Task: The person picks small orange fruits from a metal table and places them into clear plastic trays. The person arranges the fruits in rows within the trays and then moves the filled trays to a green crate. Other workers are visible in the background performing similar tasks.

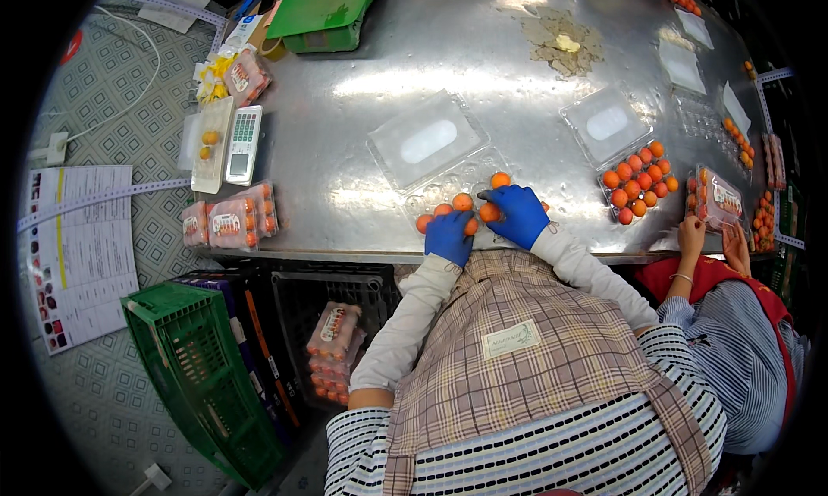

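Note:
In front of me on the metal table is a clear plastic clamshell box with its lid [388, 142] laid back. Several small round orange fruits [442, 210] sit along the near side of its tray, and one fruit [500, 179] is farther back. My left hand [449, 237], in a blue glove, is closed around a fruit [471, 227] at the near edge. My right hand [520, 216], also blue-gloved, has thumb and fingers closed on another fruit [489, 212] beside it. Part of the tray is hidden under my hands.
To the right stands an open box full of orange fruits [638, 182]. A co-worker's hands [693, 237] hold a packed box [720, 201]. At left are a scale [243, 142], packed boxes [233, 220] and a green basket [323, 13]. Crates [198, 358] stand below the table edge.

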Motion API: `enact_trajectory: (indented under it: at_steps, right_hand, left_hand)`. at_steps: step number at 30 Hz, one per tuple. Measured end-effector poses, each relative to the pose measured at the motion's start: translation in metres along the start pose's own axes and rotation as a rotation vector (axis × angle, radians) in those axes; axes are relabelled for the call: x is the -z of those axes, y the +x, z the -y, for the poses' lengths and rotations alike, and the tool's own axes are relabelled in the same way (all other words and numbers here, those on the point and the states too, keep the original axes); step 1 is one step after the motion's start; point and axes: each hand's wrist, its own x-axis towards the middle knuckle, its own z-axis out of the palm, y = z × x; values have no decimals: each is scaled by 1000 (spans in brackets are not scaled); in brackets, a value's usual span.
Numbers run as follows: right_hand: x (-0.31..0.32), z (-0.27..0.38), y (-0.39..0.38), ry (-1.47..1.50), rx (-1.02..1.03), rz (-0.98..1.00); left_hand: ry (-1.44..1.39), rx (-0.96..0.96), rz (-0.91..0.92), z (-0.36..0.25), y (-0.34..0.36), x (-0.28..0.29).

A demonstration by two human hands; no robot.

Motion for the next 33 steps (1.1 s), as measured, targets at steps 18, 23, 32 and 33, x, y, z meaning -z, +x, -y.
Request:
enact_trajectory:
  at_steps: [18, 23, 32, 33]
  right_hand:
    - [43, 15, -26, 1292, -416, 231]
    - [50, 29, -29, 967, -316, 119]
    - [63, 49, -35, 544, -234, -120]
    - [61, 46, -36, 548, -244, -137]
  left_hand:
    - [16, 0, 129, -15, 11, 11]
    - [50, 17, 128, -15, 9, 13]
    - [-186, -121, -127, -21, 3, 22]
    - [-268, -2, -150, -24, 0, 23]
